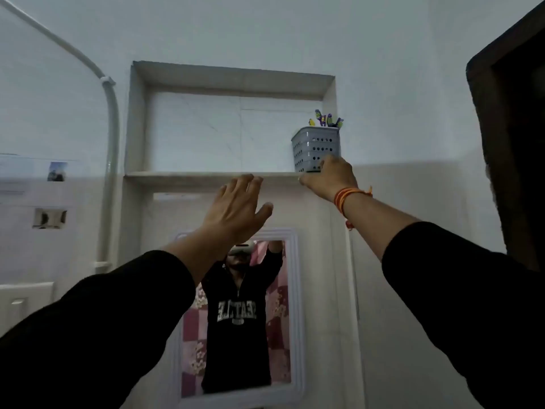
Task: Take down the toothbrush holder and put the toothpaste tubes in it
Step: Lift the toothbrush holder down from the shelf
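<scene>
A: What's the toothbrush holder (316, 149) looking like?

B: A grey square cup with rows of holes, standing upright at the right end of the niche shelf (188, 174), toothbrushes (327, 119) poking out the top.

A: And the hands?

B: The right hand (328, 177) is touching its base at the shelf's front edge; whether the fingers are closing round it, I cannot tell. The left hand (236, 208) is hanging spread, just below the ledge.

A: Room?

B: The niche is lying open to the holder's left; a mirror (240, 317) is sitting beneath.
</scene>
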